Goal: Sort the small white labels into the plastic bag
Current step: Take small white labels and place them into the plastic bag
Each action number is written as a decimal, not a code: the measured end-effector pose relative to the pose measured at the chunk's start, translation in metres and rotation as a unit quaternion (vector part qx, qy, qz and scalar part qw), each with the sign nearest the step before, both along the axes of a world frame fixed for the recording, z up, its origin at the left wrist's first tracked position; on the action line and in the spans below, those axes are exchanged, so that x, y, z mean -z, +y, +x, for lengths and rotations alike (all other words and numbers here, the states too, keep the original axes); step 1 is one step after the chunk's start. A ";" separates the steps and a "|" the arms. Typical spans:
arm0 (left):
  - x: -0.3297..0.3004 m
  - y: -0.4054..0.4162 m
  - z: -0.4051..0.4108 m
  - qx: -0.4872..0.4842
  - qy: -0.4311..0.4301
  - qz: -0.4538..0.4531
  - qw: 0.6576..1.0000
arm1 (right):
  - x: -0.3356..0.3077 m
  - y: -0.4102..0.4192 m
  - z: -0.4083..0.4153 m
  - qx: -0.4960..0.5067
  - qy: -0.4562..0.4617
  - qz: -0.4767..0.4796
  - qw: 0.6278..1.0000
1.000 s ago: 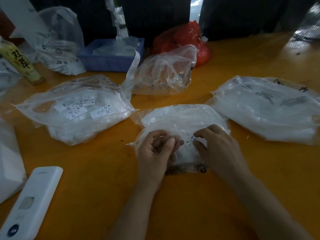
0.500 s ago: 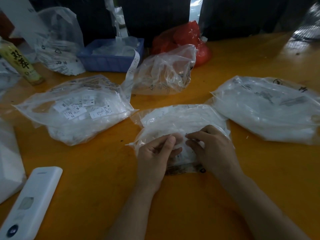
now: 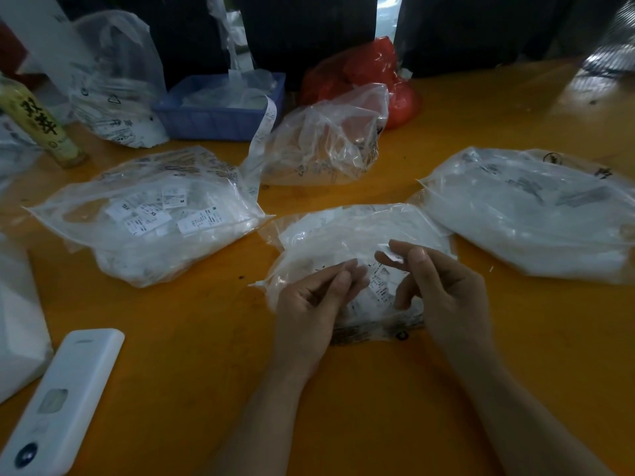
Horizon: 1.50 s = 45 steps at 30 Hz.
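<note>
The right hand is pinching one small white label between thumb and forefinger, holding it just above the crumpled clear plastic bag in the middle of the orange table. The left hand is resting on the near edge of that same bag, its fingertips drawn together against the film; whether it is gripping the plastic or another label, I cannot tell. More printed white labels are showing through the film under and between the two hands.

Off to the left, a flat clear bag of sorted labels is lying with size tags facing up, well apart from the hands. To the right, a bulky clear bag of white contents is sitting near the middle bag's far corner. Further back, a puffed-up, mostly empty clear bag is waiting beside a blue plastic tray, with a long white label strip hanging off the tray's side.

By the look of it, this job is somewhere in the middle: several bags are already holding labels, and the pinched label is not yet in any bag. Plenty more appear to be waiting in the middle bag.
</note>
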State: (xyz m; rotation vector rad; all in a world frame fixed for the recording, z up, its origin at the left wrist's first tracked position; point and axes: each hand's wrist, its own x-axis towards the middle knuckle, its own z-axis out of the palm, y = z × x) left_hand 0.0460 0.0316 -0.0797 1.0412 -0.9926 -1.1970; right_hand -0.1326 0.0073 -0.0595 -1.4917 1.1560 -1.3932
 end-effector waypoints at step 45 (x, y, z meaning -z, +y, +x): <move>0.003 -0.002 0.002 -0.002 -0.183 -0.010 0.983 | 0.008 -0.002 0.004 0.056 0.181 -0.189 0.964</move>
